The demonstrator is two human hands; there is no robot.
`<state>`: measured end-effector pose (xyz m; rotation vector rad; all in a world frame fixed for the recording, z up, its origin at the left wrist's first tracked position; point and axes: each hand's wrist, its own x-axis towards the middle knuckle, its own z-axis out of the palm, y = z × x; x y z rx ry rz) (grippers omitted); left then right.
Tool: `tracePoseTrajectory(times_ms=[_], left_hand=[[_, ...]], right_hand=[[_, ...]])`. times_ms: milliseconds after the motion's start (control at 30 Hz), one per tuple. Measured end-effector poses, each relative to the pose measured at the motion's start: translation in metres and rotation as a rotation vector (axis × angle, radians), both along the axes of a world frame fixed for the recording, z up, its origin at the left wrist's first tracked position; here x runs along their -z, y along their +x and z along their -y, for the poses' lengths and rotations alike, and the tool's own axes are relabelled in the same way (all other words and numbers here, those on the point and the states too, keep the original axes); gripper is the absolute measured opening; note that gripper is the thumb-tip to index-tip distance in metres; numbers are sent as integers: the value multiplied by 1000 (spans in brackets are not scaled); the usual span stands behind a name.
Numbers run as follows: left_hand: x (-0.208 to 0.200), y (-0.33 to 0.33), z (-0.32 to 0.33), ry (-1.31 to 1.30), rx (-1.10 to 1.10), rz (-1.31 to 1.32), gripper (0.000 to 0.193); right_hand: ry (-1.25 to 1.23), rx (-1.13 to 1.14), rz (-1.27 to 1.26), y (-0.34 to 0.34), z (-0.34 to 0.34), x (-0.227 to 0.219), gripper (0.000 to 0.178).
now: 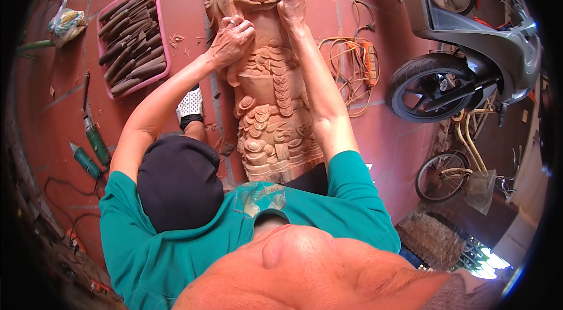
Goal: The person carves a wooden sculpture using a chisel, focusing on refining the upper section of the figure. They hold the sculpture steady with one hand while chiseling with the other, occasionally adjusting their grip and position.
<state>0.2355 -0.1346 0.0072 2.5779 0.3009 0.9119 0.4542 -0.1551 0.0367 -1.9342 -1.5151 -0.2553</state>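
Observation:
A carved wooden statue with rows of raised ornament lies lengthwise before me, its far end running up to the top edge. My left hand, with a ring on one finger, rests on the statue's left side, its fingers curled closed. Farther up, my right hand is closed in a pinch against the right edge of the carving, near the carved hands. Whatever either hand may hold is hidden by the fingers.
At left stands a pink tray of several wood-handled tools. Green power tools and a plastic bag lie farther left. An orange power strip with tangled cord lies right of the statue, near a motorbike wheel. Wood chips dot the tiles.

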Motion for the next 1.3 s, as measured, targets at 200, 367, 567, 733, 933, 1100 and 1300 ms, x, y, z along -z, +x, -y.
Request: tracePoseTrajectory(times_ms=[200,367,567,733,933,1100,1300], left_hand=[[-8,3,-4,24,1,1,10],[-3,5,-4,15,-4,-1,9],[-5,4,-3,5,-1,-14,10],[-3,5,-3,26,-12,-29,10],[-4,4,-3,18,-16,-17,10],[-8,3,-3,39,-10,-55,11],[-6,3,-3,12,7,-31,10]], right_hand=[[-69,-122,166,-2,3,-14,19],[0,-189,84,-8,17,-14,18],[-54,158,-9,2,15,-6,15],[63,59,-52,-11,21,0,13],[-46,-122,-188,-24,46,1,17],[95,97,-182,-8,41,0,16],[64,195,-94,-9,14,8,10]])
